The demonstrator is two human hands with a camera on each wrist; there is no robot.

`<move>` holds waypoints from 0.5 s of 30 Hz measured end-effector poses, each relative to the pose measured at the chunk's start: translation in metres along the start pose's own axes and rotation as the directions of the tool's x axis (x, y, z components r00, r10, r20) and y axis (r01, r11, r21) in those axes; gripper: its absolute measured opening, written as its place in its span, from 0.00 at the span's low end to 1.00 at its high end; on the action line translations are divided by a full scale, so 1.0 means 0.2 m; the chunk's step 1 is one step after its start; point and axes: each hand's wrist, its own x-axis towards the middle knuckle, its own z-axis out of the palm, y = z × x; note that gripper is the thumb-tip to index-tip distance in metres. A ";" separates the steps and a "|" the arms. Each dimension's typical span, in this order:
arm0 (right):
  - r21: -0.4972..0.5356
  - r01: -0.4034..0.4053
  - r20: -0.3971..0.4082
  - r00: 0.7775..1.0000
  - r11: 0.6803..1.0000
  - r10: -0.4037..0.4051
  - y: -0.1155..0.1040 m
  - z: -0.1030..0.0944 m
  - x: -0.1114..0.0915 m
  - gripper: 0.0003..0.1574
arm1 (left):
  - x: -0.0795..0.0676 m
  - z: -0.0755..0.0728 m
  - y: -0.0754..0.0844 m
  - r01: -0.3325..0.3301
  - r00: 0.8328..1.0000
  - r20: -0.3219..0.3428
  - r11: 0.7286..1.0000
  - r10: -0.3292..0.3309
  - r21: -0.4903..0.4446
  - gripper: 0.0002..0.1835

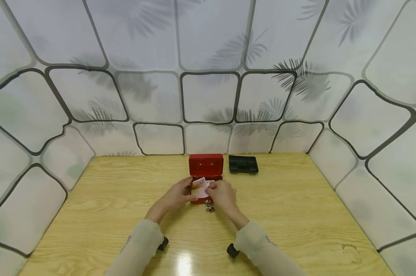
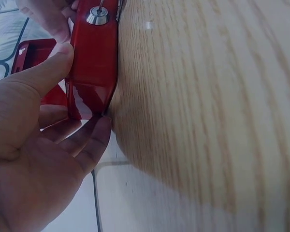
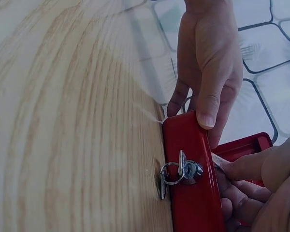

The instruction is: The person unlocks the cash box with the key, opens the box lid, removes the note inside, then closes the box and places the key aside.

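Note:
A small red cash box (image 1: 195,201) stands on the table with its lid (image 1: 206,165) raised at the back. Pale pink banknotes (image 1: 200,191), one printed with 20, lie in it. My left hand (image 1: 176,196) grips the box's left end; in the left wrist view its thumb presses the front rim and the fingers lie along the end wall. Over the right half of the box, my right hand (image 1: 224,194) pinches a banknote; its fingertips reach inside and are partly hidden. Keys on a ring (image 3: 173,175) hang from the lock (image 3: 192,170) on the front wall.
A black case (image 1: 243,164) lies right of the raised lid, near the table's back edge. The wooden table (image 1: 297,214) is bordered behind and at both sides by patterned white curtains (image 1: 208,99). Black straps (image 1: 232,250) show under the sleeves.

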 end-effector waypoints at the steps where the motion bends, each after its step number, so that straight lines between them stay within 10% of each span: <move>1: 0.002 -0.007 0.001 1.000 1.000 0.007 0.00 0.00 0.00 0.09 | 0.00 0.00 0.00 0.002 1.000 0.002 1.000 -0.002 0.009 0.41; 15: 0.202 -0.075 0.021 0.997 0.977 0.072 0.01 -0.14 0.01 0.10 | 0.01 0.00 0.01 0.009 1.000 0.009 1.000 -0.009 0.005 0.43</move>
